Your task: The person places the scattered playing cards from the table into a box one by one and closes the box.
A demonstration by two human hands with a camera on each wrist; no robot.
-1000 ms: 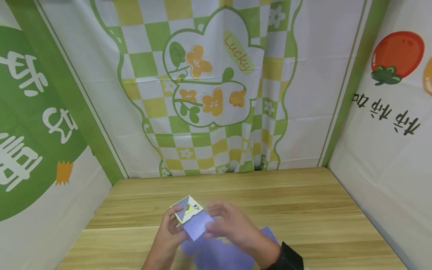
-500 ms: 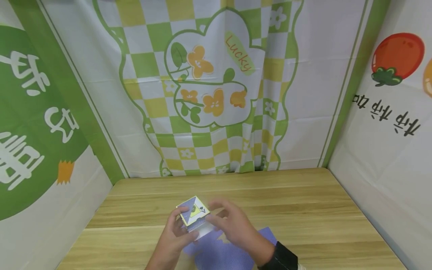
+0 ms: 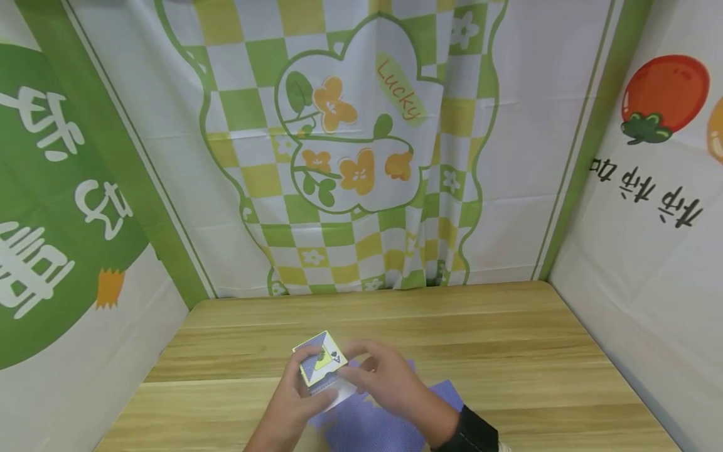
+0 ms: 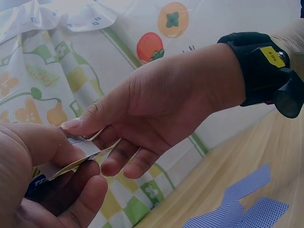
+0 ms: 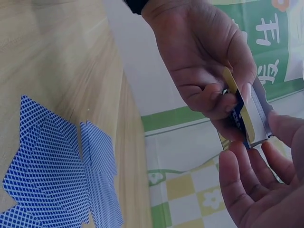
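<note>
A playing card box with a blue pattern and an ace design is in the head view, tilted above the table. My left hand grips it, thumb by a pale flap at its near end. That flap stands up beside a yellow-edged one in the right wrist view. My right hand pinches the box's right end, thumb on one side and fingers beneath. What lies inside the box is hidden. Blue-backed playing cards lie spread face down on the table below both hands.
The wooden table runs back to a green-and-yellow checked curtain. Printed cloth walls stand at left and right. A black strap circles my right wrist.
The box has turned and shifted slightly to the right, then a little nearer. Its near end shows a white surface where blue pattern showed before. My right fingers have closed in on its right end.
</note>
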